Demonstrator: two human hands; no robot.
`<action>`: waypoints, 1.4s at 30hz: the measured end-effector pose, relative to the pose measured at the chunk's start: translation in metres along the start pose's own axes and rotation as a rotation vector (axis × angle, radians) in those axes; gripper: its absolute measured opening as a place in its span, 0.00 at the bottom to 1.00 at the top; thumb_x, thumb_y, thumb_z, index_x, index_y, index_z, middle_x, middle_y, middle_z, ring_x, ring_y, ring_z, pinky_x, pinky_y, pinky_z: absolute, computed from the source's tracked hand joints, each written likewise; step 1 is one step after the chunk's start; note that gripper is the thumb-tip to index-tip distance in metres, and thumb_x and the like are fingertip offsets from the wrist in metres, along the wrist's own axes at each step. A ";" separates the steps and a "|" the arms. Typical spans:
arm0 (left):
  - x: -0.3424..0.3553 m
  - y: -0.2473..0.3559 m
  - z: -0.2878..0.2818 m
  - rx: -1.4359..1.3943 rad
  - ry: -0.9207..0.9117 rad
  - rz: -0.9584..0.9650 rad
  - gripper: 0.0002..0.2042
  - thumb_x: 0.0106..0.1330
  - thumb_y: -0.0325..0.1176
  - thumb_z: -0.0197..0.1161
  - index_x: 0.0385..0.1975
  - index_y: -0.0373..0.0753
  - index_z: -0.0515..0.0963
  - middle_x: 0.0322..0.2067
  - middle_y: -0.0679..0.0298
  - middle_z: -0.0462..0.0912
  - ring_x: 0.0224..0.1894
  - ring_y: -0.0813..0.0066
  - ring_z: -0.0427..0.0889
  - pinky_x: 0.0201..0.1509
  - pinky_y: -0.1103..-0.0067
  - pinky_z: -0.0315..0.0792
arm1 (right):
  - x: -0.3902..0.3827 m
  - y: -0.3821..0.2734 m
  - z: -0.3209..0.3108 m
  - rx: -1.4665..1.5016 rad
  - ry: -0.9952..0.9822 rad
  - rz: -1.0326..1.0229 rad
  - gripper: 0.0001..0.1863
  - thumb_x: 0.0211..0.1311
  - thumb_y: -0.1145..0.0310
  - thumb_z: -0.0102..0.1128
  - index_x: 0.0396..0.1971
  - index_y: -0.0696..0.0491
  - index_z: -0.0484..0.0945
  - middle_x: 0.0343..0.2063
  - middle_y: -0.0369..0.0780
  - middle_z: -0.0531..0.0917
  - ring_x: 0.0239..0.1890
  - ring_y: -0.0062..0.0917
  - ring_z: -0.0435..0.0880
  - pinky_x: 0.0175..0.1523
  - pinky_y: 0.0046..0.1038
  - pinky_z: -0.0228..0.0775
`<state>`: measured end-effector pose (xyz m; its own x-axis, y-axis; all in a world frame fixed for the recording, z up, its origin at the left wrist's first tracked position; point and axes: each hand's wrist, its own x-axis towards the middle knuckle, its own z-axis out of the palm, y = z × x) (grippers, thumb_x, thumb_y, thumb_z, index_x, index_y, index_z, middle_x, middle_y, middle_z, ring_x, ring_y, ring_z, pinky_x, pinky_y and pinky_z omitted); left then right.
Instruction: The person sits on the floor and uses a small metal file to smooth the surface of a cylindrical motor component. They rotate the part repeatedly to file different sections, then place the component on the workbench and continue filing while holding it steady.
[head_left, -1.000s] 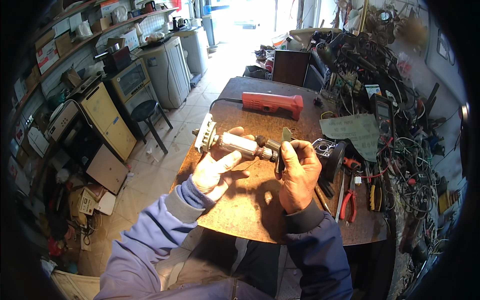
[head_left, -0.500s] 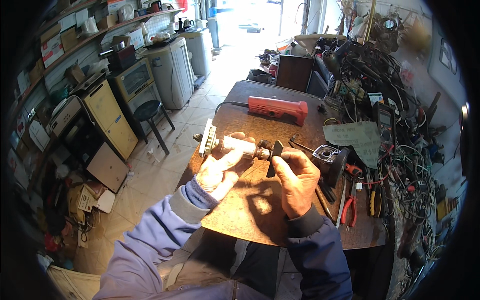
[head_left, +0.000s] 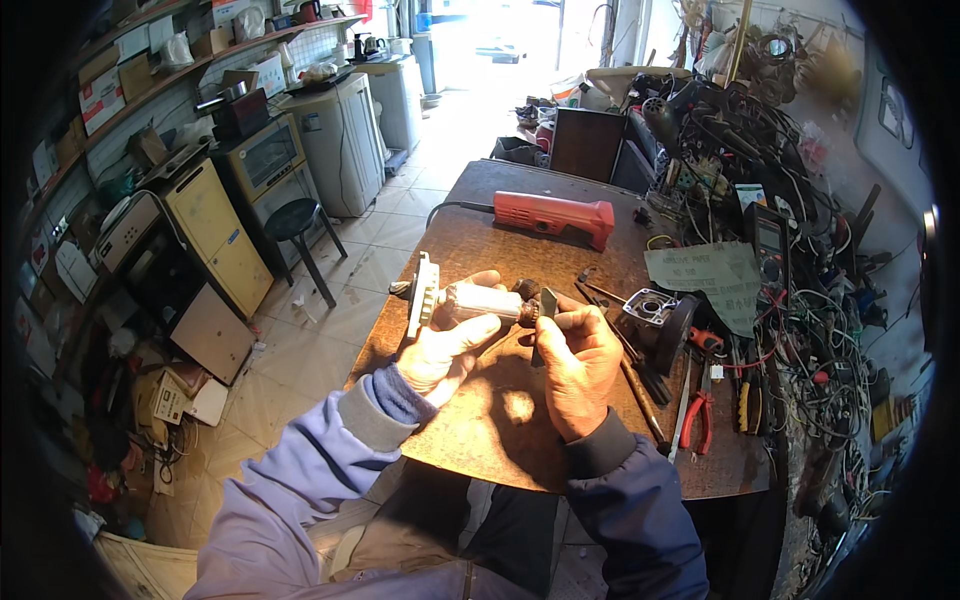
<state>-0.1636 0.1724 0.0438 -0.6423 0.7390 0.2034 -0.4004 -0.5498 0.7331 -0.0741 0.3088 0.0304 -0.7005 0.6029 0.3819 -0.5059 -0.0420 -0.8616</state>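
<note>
In the head view, we hold the motor armature (head_left: 478, 301) level over the round brown workbench (head_left: 470, 440), its long axis running left to right across our body. Our left hand (head_left: 445, 350) is clamped under its pale middle, white fan end pointing left. Our right hand (head_left: 578, 365), nearer the dark commutator end, pinches a small strip of sandpaper (head_left: 546, 306) against it. An orange grinder body (head_left: 553, 217) lies well beyond.

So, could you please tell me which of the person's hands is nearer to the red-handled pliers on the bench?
Right. The right hand is just left of the pliers, holding a small strip at the rotor. The left hand grips the rotor farther left.
</note>
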 end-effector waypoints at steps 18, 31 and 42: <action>0.000 0.010 0.001 -0.006 0.144 0.082 0.17 0.70 0.24 0.56 0.58 0.38 0.69 0.53 0.61 0.77 0.56 0.70 0.77 0.61 0.75 0.74 | 0.008 -0.017 -0.004 0.058 0.017 0.041 0.04 0.62 0.79 0.59 0.36 0.61 0.75 0.28 0.38 0.79 0.27 0.21 0.79 0.34 0.23 0.74; 0.002 0.010 -0.007 -0.080 0.055 0.081 0.22 0.62 0.18 0.57 0.58 0.38 0.70 0.56 0.58 0.75 0.56 0.65 0.78 0.61 0.70 0.73 | 0.010 -0.029 -0.010 -0.152 -0.014 -0.091 0.07 0.55 0.84 0.61 0.34 0.60 0.79 0.31 0.33 0.82 0.33 0.12 0.78 0.38 0.15 0.71; 0.000 0.007 -0.014 -0.165 -0.003 0.050 0.21 0.60 0.16 0.56 0.54 0.40 0.69 0.55 0.56 0.76 0.61 0.65 0.73 0.68 0.69 0.65 | 0.006 -0.029 -0.001 -0.113 -0.119 0.027 0.05 0.61 0.80 0.63 0.37 0.61 0.80 0.31 0.34 0.82 0.31 0.13 0.79 0.38 0.16 0.72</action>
<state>-0.1757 0.1632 0.0396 -0.6625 0.7100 0.2387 -0.4701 -0.6421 0.6055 -0.0635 0.3144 0.0572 -0.7710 0.5038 0.3894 -0.4309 0.0376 -0.9016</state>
